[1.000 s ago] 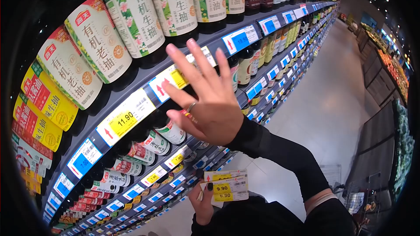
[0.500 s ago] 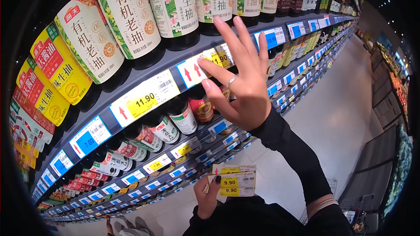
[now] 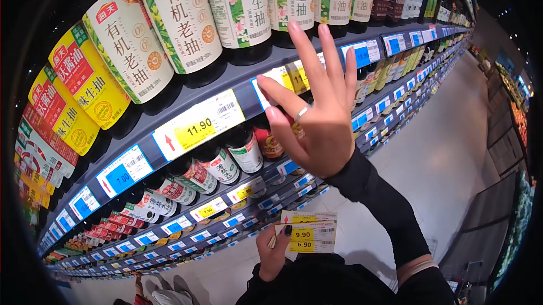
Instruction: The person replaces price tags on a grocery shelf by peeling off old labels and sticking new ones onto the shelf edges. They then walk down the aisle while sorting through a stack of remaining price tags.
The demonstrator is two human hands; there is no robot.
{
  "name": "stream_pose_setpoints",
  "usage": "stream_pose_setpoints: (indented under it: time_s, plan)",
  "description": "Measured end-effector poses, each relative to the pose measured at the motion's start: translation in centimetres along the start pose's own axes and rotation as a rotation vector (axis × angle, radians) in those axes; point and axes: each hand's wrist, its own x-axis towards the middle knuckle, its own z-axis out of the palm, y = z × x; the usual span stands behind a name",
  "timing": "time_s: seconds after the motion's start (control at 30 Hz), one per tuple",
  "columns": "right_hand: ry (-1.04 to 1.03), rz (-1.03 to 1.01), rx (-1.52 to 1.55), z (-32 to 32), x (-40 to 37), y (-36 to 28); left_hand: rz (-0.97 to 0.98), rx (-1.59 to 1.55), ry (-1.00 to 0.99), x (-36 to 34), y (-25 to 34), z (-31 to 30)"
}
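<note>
My right hand (image 3: 322, 112) is spread in front of the shelf edge, its index fingertip on a yellow-and-white price tag (image 3: 294, 80) in the label rail. The thumb points at the rail just below, and the hand hides part of that tag. Low in the view, my left hand (image 3: 273, 254) is closed on a small stack of price tags (image 3: 317, 237), fanned a little, with 9.90 and 6.90 showing. Left of my right hand, another tag marked 11.90 (image 3: 199, 127) sits in the same rail.
Soy sauce bottles (image 3: 180, 22) line the shelf above the rail, with yellow-labelled ones (image 3: 85, 90) at the left. Smaller bottles (image 3: 220, 166) fill the shelf beneath. The aisle floor (image 3: 418, 180) runs along the right. A person's shoes and clothing (image 3: 169, 293) show at the bottom left.
The view has shifted, so the shelf appears farther right and lower. Two red arrows showed on the tags at my right fingertips; now the fingers cover that spot. My left hand keeps its stack.
</note>
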Motion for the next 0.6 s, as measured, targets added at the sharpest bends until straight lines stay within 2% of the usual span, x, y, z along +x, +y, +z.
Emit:
stream_pose_setpoints:
  time_s: [0.1,0.23,0.33,0.4,0.6]
  plan:
    - [-0.027,0.041,0.068,0.4,-0.5,-1.1,-0.001,0.01,-0.02,0.0,0.1,0.2]
    - [0.03,0.123,-0.036,0.2,-0.7,-0.6,0.024,0.075,-0.029,-0.1,1.1,0.0]
    - [-0.04,0.187,-0.102,-0.7,-0.7,-0.9,0.033,0.099,0.0,-0.2,0.8,-0.4]
    - [-0.106,0.243,-0.043,-0.9,-0.8,-2.0,0.034,0.103,0.01,-0.1,0.4,-0.4]
    - [-0.166,0.261,-0.028,-0.1,-0.8,-3.6,0.024,0.093,-0.008,0.0,0.4,-0.3]
